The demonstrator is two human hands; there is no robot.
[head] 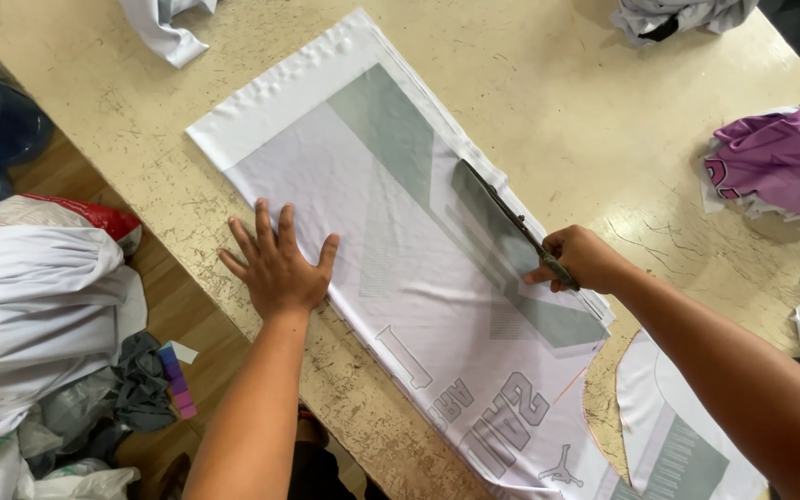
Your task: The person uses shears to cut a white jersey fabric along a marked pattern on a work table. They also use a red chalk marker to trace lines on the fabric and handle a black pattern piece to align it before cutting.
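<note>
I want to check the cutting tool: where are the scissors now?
In the head view, the scissors are right of centre, held in the right hand, blades lying along the right edge of the white printed fabric.

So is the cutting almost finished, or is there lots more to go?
About partway. A cut-off piece already lies apart near the right arm. The right hand works the scissors along the right edge of the white and grey printed fabric, while the left hand presses it flat on the table. The edge beyond the blades, toward the far end, looks uncut.
</note>
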